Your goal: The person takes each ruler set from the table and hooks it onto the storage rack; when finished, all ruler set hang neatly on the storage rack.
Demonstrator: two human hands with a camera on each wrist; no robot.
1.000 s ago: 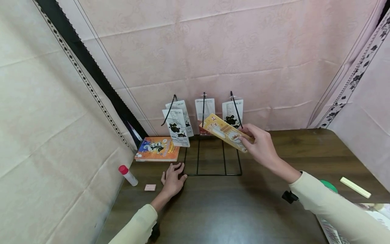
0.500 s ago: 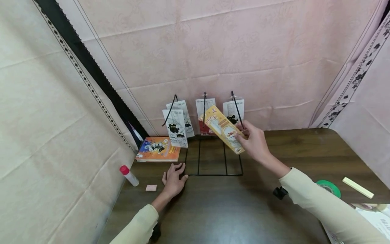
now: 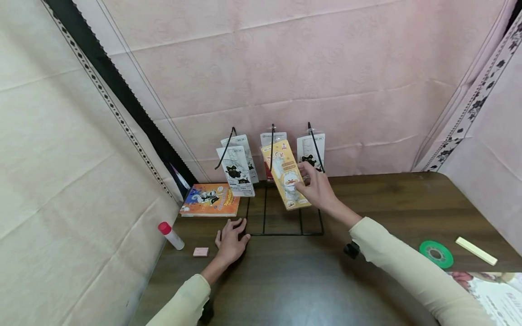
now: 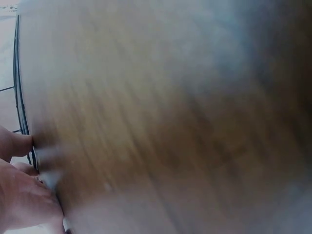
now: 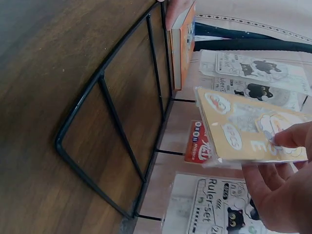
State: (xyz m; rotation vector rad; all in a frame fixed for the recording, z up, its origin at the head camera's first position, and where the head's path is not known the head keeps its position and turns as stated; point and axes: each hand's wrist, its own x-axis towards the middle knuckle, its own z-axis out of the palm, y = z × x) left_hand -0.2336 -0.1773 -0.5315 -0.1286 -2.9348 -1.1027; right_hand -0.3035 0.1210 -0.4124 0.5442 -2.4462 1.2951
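Note:
A flat yellow pack with a duck picture [image 3: 285, 174] is in my right hand [image 3: 316, 188], thumb on its printed front and fingers behind. It leans at the middle hook of a black wire display rack [image 3: 285, 234], whose rod crosses the pack's upper left edge in the head view. At the rack's front left corner, my left hand [image 3: 231, 242] holds the base wire between thumb and fingers. White ruler-set packs with black cats hang on the left hook [image 3: 238, 174] and the right hook [image 3: 311, 151]. Behind the yellow pack hangs a red and white pack [image 5: 197, 144], mostly hidden.
An orange book [image 3: 212, 200] lies left of the rack. Nearer are a red-capped glue stick [image 3: 171, 235] and a pink eraser [image 3: 200, 252]. On the right lie a green tape roll [image 3: 436, 254], a pale yellow strip [image 3: 476, 251] and printed sheets [image 3: 497, 294]. Fabric walls surround the table.
My right hand has moved left and turned the yellow pack more upright, bringing it across the middle hook. The left hand stays at the rack's corner. The green tape roll is now uncovered.

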